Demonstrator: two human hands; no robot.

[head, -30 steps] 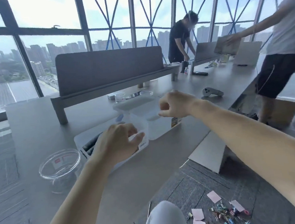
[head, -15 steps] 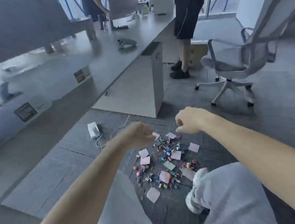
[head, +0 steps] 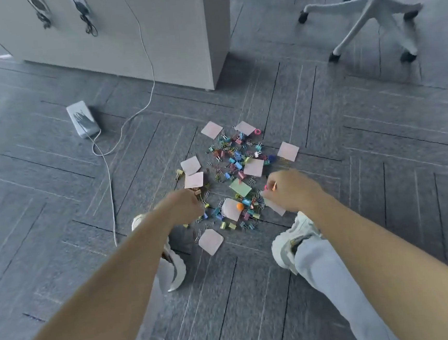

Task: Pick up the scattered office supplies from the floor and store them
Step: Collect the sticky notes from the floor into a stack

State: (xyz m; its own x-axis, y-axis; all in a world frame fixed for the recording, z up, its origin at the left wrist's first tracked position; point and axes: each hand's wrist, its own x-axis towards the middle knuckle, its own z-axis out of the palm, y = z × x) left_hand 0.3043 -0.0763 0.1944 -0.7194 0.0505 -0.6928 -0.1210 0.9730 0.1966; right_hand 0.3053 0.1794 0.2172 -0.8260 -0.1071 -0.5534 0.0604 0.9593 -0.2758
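Bare forearms (head: 113,282) ending at left hand (head: 187,207) and right hand (head: 291,191). Loose, pale grey-blue trousers (head: 330,282), creased and bunched at the ankle. Chunky white sneakers, left shoe (head: 176,271) and right shoe (head: 289,242), with thick off-white soles and padded collars.

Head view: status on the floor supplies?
Left hand curled at supplies pile, grip unclear. Right hand pinches small orange item. Pile lies on carpet. Cable lies left, apart.
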